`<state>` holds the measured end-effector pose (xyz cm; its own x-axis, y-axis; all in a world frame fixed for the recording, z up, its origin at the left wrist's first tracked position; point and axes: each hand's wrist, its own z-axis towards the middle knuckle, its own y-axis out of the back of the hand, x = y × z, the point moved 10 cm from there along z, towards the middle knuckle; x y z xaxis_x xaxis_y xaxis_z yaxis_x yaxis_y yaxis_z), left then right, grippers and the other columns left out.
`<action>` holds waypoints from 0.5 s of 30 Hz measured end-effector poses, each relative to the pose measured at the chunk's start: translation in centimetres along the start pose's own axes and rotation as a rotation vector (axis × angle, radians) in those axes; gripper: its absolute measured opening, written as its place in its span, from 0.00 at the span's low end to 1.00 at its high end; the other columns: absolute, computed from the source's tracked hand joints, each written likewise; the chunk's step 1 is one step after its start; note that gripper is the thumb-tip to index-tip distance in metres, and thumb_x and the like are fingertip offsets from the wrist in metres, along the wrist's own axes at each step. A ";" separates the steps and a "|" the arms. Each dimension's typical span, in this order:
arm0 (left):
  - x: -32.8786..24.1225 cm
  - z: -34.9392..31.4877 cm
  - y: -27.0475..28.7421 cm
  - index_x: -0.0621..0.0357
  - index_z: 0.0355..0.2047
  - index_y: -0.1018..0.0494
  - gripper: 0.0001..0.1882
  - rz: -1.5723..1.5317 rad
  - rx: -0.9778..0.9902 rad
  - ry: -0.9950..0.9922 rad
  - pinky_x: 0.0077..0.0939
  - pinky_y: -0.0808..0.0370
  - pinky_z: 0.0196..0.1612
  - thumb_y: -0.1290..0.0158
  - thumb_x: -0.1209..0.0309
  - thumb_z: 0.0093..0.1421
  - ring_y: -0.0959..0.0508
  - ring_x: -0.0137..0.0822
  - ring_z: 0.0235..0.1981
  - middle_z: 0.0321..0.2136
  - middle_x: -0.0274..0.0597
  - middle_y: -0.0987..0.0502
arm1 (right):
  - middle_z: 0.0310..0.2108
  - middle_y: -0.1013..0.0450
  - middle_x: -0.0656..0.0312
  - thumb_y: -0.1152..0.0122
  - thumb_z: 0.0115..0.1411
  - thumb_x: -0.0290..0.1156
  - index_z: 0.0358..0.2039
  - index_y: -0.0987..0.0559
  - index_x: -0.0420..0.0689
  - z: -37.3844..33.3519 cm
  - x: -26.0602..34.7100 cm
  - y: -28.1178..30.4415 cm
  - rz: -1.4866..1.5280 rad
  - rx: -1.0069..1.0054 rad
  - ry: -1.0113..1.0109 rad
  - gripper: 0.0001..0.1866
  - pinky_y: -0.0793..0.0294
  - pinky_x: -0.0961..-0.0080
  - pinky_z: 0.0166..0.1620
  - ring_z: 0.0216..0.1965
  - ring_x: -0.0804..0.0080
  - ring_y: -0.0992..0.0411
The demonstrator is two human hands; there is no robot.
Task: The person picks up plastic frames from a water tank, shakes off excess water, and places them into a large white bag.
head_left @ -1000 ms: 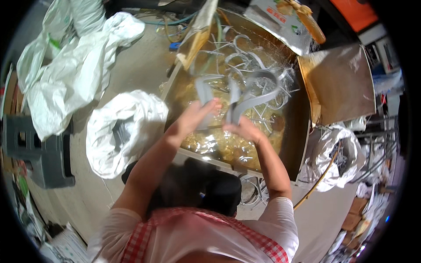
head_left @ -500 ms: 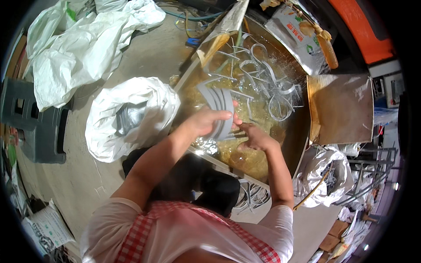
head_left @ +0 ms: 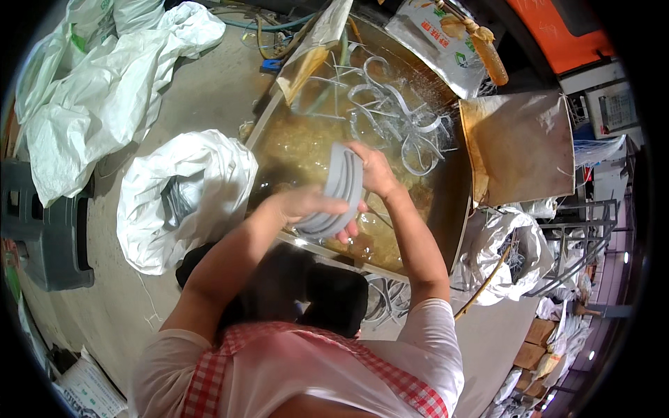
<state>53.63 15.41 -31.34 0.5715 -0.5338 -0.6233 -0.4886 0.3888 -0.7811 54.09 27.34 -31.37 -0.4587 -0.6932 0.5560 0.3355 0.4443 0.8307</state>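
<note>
grey curved strips (head_left: 339, 184) sit stacked between our left hand (head_left: 301, 203), clamped on their lower part, and our right hand (head_left: 375, 172), gripping the top; beyond both, tangled loops (head_left: 398, 106) lie in water (head_left: 303, 143).

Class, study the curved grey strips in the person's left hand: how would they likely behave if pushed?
The curved grey strips are probably fairly stiff, since they keep a smooth arc in the left hand. They could be slippery if wet, being held over water. The stack might slide apart, as no tie is visible around it.
</note>
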 end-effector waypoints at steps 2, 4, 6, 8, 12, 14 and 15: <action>-1.9 -0.1 3.1 0.68 0.53 0.42 0.35 0.342 -0.175 -0.091 0.29 0.29 0.44 0.43 0.62 0.50 0.25 0.42 0.40 0.40 0.53 0.27 | 0.41 0.28 0.50 0.46 0.46 0.24 0.41 0.26 0.43 -1.0 -3.4 -0.3 0.023 -0.075 -0.070 0.18 0.30 0.70 0.43 0.41 0.56 0.29; -5.0 -1.4 5.7 0.66 0.57 0.48 0.40 0.668 -0.449 -0.380 0.30 0.32 0.50 0.40 0.63 0.48 0.27 0.44 0.45 0.46 0.55 0.31 | 0.38 0.27 0.50 0.46 0.47 0.23 0.39 0.25 0.41 -2.4 -6.2 1.1 0.188 -0.220 -0.204 0.16 0.30 0.72 0.40 0.38 0.59 0.27; -8.1 -3.8 5.8 0.65 0.59 0.53 0.47 1.063 -0.668 -0.629 0.29 0.35 0.52 0.38 0.64 0.44 0.29 0.44 0.48 0.52 0.54 0.37 | 0.34 0.26 0.51 0.47 0.47 0.23 0.37 0.25 0.38 -3.3 -7.5 1.8 0.410 -0.344 -0.318 0.14 0.29 0.75 0.38 0.35 0.63 0.27; -8.9 -5.1 5.7 0.64 0.60 0.56 0.52 1.212 -0.839 -0.774 0.29 0.35 0.52 0.35 0.65 0.41 0.30 0.43 0.49 0.56 0.54 0.41 | 0.31 0.25 0.53 0.48 0.48 0.23 0.35 0.24 0.36 -3.5 -6.9 2.5 0.690 -0.452 -0.406 0.12 0.29 0.76 0.36 0.32 0.68 0.27; -5.8 -4.0 8.6 0.62 0.56 0.50 0.41 0.483 -0.958 -0.624 0.28 0.27 0.38 0.40 0.73 0.45 0.27 0.34 0.36 0.43 0.46 0.34 | 0.26 0.29 0.61 0.47 0.54 0.29 0.33 0.26 0.38 -4.4 -9.4 -0.6 0.773 -0.358 -0.595 0.08 0.32 0.78 0.28 0.26 0.75 0.32; -4.4 -4.4 10.9 0.56 0.53 0.45 0.31 0.225 -0.982 -0.491 0.27 0.29 0.30 0.46 0.78 0.49 0.29 0.31 0.29 0.32 0.40 0.32 | 0.35 0.29 0.56 0.41 0.53 0.40 0.46 0.32 0.38 -4.8 -6.5 -1.4 1.035 -0.202 -0.588 0.24 0.29 0.76 0.34 0.33 0.69 0.29; -3.9 -4.6 12.1 0.54 0.48 0.42 0.23 0.171 -0.988 -0.510 0.22 0.36 0.20 0.52 0.82 0.52 0.37 0.24 0.17 0.22 0.34 0.37 | 0.38 0.29 0.55 0.40 0.52 0.43 0.50 0.36 0.39 -4.8 -4.8 -0.9 1.234 -0.144 -0.453 0.30 0.28 0.75 0.36 0.35 0.67 0.29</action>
<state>42.50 18.76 -38.24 0.5393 -0.0727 -0.8390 -0.7649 -0.4589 -0.4520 59.95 27.46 -34.94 -0.0141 0.3828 0.9237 0.7996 0.5590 -0.2195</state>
